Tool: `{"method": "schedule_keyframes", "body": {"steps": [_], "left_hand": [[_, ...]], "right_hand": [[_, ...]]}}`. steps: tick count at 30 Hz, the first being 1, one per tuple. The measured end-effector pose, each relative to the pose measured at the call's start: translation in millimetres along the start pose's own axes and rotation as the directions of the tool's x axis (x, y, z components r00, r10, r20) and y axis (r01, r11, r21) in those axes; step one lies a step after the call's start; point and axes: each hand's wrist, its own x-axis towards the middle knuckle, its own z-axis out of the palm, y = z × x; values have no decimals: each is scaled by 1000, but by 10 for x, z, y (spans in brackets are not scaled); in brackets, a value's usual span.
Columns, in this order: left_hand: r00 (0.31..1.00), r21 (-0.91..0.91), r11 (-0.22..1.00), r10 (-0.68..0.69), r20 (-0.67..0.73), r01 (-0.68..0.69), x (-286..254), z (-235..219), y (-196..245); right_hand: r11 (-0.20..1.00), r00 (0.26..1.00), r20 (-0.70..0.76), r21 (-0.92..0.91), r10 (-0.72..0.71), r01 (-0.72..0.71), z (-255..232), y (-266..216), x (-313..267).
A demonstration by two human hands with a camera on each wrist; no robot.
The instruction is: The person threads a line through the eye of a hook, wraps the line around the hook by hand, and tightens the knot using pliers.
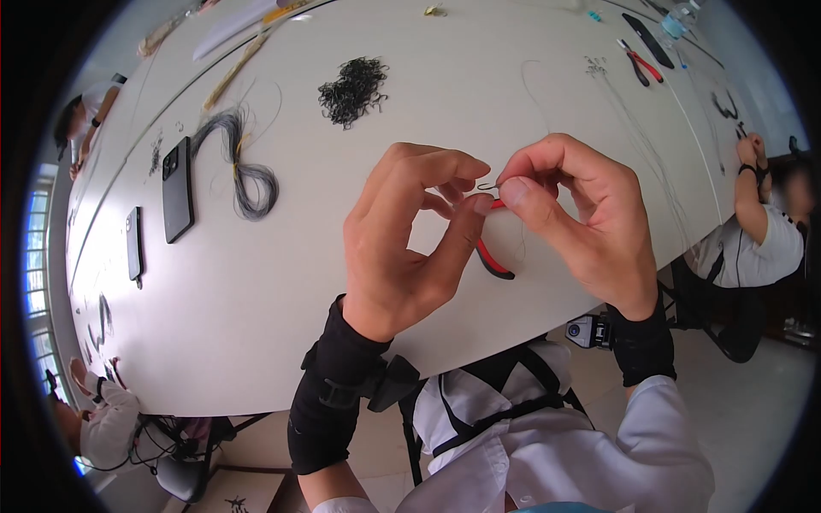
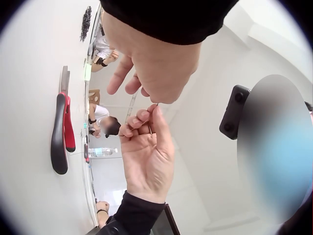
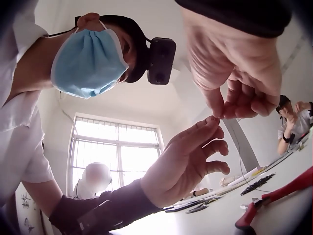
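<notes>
A small dark hook (image 1: 487, 185) is pinched between the thumb and index finger of my right hand (image 1: 590, 222). My left hand (image 1: 415, 239) is beside it, thumb and index finger bent and parted around the hook's free end. In the right wrist view, the fingertips of my left hand (image 3: 178, 169) meet those of my right hand (image 3: 234, 73), and a thin line (image 3: 239, 152) hangs near them. Whether my left fingertips grip the line is hidden. Red-and-black pliers (image 1: 494, 261) lie under the hands, seen also in the left wrist view as pliers (image 2: 59, 132).
A pile of black hooks (image 1: 353, 90) is beyond my hands on the table (image 1: 299, 282). Grey line bundle (image 1: 235, 162) and two phones (image 1: 178, 190) lie left. Second pliers (image 1: 640, 64), thin lines and a bottle (image 1: 680, 19) are at far right. Other people sit around.
</notes>
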Motion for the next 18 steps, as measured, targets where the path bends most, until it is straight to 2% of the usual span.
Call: {"method": "schedule_keyframes", "body": {"steps": [3, 6, 18], "left_hand": [[997, 48, 996, 80, 22, -81, 3, -7, -51], [994, 90, 990, 103, 39, -106, 1, -21, -69], [994, 97, 990, 103, 45, -107, -6, -9, -79]], "right_hand": [[999, 998, 21, 1, 51, -51, 2, -32, -8], [998, 998, 26, 3, 63, -63, 0, -35, -14], [993, 991, 63, 17, 119, -120, -21, -23, -9]]}}
